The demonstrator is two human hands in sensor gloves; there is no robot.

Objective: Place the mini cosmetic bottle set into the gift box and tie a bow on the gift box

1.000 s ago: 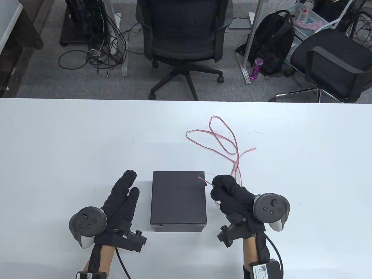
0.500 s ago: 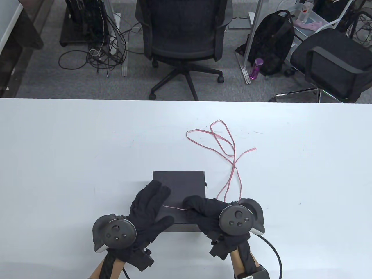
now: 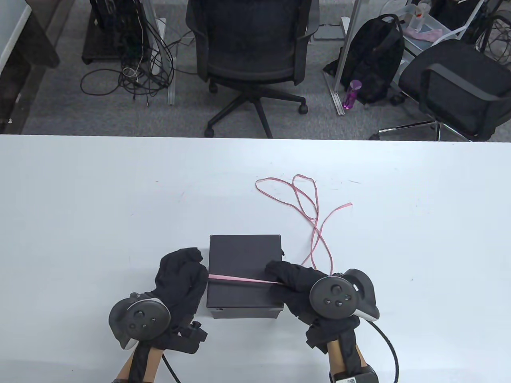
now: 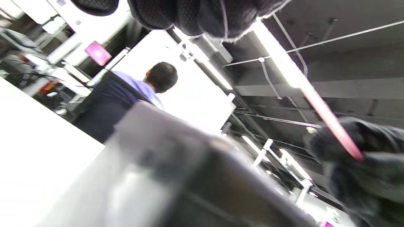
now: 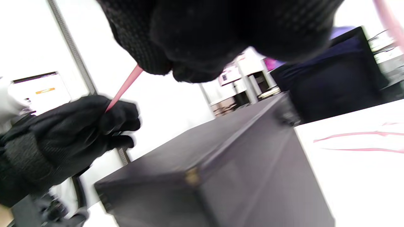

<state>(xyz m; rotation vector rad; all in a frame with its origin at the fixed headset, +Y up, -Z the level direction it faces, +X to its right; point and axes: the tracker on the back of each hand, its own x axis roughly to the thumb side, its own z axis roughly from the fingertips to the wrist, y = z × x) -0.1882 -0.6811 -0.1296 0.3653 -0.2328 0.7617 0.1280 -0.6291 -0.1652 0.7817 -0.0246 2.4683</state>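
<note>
- table view puts the left hand (image 3: 181,275) at the black gift box's (image 3: 244,259) 9 o'clock side, fingers curled and pinching the pink ribbon (image 3: 239,279) at the lid's left edge.
- right hand (image 3: 297,285) sits at the box's 3 o'clock side, fingertips over the lid's right edge, pinching the same ribbon.
- between the two hands the ribbon runs taut and nearly straight across the near half of the lid.
- right wrist view shows the ribbon (image 5: 123,88) stretched in the air above the lid, from the right fingers (image 5: 151,47) to the pinched fingers of the left hand (image 5: 75,132).
- left wrist view is blurred; the ribbon (image 4: 328,118) runs to the right hand (image 4: 363,164).
- the gift box is closed, matte black, standing on the white table (image 3: 80,207) near its 6 o'clock edge.
- the ribbon's slack lies in loose loops on the table at the box's 1 o'clock.
- the bottle set is out of sight.
- a white label with a square code shows at the right wrist; its print is too small to read.
</note>
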